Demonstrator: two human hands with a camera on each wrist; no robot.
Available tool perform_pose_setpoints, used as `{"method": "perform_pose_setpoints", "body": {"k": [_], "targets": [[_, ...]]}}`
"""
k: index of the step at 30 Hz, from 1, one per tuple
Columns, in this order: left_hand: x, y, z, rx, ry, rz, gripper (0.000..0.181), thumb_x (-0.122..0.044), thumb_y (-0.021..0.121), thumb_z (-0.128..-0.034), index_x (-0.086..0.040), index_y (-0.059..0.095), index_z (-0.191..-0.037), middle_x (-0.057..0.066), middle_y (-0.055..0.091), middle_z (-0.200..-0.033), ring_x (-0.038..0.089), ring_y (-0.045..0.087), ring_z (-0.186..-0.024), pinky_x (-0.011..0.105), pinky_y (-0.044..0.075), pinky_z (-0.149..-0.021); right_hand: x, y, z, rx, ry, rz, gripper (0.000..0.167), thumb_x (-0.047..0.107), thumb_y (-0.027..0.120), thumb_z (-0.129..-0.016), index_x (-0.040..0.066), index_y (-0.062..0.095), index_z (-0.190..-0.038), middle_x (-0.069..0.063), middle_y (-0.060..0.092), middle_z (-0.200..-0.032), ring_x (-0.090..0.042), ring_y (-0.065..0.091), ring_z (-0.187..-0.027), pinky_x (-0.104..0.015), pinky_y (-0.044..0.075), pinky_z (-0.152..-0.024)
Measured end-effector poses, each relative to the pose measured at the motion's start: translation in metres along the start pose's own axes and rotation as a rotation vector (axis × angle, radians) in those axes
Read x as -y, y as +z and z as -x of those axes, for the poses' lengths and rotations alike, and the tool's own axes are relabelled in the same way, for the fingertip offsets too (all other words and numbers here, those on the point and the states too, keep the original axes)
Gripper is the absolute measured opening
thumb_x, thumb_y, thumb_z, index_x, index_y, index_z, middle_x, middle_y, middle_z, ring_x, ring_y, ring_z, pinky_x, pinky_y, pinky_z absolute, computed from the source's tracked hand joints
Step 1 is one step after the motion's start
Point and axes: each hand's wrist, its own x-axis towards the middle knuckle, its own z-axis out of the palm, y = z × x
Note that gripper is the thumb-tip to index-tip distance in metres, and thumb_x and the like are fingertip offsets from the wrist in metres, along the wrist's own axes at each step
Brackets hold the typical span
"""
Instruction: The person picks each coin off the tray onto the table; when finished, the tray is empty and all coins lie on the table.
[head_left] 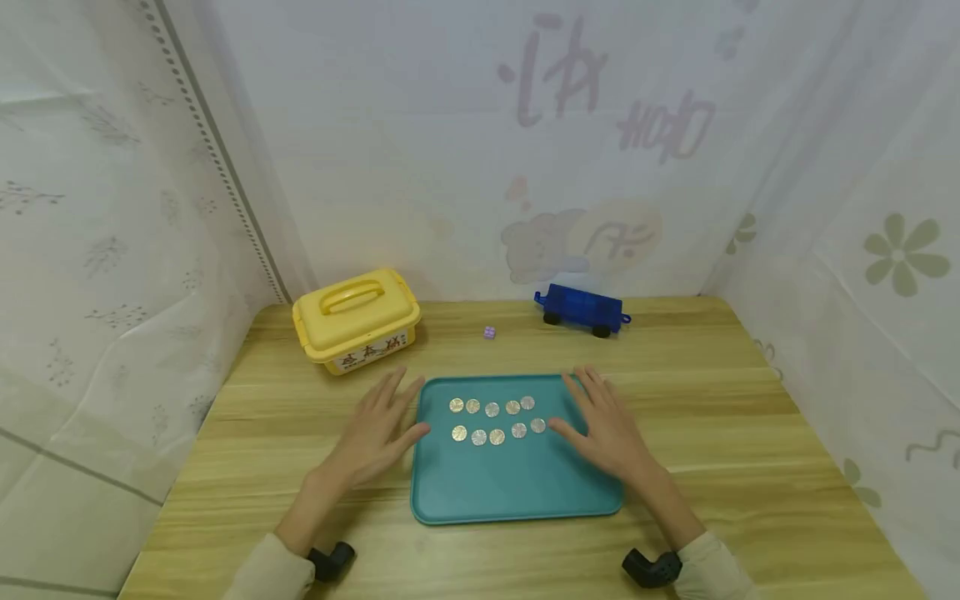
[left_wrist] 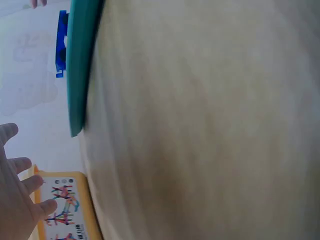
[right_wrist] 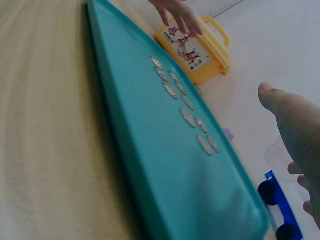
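A teal tray (head_left: 517, 487) lies on the table with several shiny coin-like discs (head_left: 497, 437) on it, laid in two rows across its far half. My left hand (head_left: 373, 435) hovers at the tray's left edge, fingers spread and holding nothing. Over the tray's right side my right hand (head_left: 609, 429) is held out flat, its thumb near the last disc of the nearer row. In the right wrist view the discs (right_wrist: 188, 117) lie apart from that hand (right_wrist: 300, 135).
A yellow lidded box (head_left: 356, 321) with a handle stands at the back left. Behind the tray sit a small purple block (head_left: 489, 332) and a blue toy wagon (head_left: 581, 308) with black wheels. Patterned white curtains (head_left: 420, 150) surround the wooden table (head_left: 720, 467).
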Motion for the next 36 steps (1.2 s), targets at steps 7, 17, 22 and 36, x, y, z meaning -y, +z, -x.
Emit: {"method": "perform_pose_setpoints", "body": {"k": [7, 17, 22, 36], "targets": [[0.003, 0.013, 0.0, 0.033, -0.072, 0.165, 0.066, -0.049, 0.051, -0.101, -0.021, 0.031, -0.158, 0.013, 0.018, -0.166, 0.041, 0.021, -0.151, 0.071, 0.022, -0.116, 0.004, 0.031, 0.013, -0.017, 0.051, -0.118, 0.078, 0.058, 0.061, -0.093, 0.01, 0.042, -0.152, -0.014, 0.042, -0.156, -0.037, 0.028, -0.15, -0.064, 0.025, -0.119], [0.01, 0.031, -0.018, -0.056, -0.093, 0.342, 0.058, -0.036, 0.055, -0.1024, -0.009, 0.041, -0.151, 0.014, 0.043, -0.155, 0.035, 0.038, -0.145, 0.058, 0.033, -0.118, 0.011, 0.055, 0.009, -0.127, 0.046, -0.219, 0.06, 0.041, 0.073, -0.09, 0.007, 0.058, -0.137, -0.014, 0.059, -0.138, -0.035, 0.048, -0.136, -0.058, 0.038, -0.112], [0.015, 0.049, -0.027, -0.112, -0.063, 0.312, 0.051, -0.022, 0.059, -0.1011, -0.002, 0.048, -0.146, 0.02, 0.049, -0.149, 0.039, 0.043, -0.141, 0.057, 0.035, -0.117, 0.014, 0.063, 0.003, -0.196, 0.019, -0.183, 0.037, 0.033, 0.075, -0.088, 0.01, 0.072, -0.117, -0.006, 0.068, -0.114, -0.027, 0.057, -0.112, -0.049, 0.047, -0.096], [0.021, 0.064, -0.032, -0.174, -0.087, 0.307, 0.048, -0.012, 0.058, -0.0997, -0.003, 0.05, -0.146, 0.02, 0.047, -0.151, 0.038, 0.038, -0.144, 0.059, 0.031, -0.119, 0.012, 0.064, -0.003, -0.271, -0.085, -0.162, 0.019, 0.022, 0.082, -0.083, 0.013, 0.077, -0.099, 0.002, 0.066, -0.091, -0.015, 0.054, -0.086, -0.036, 0.046, -0.074]]}}
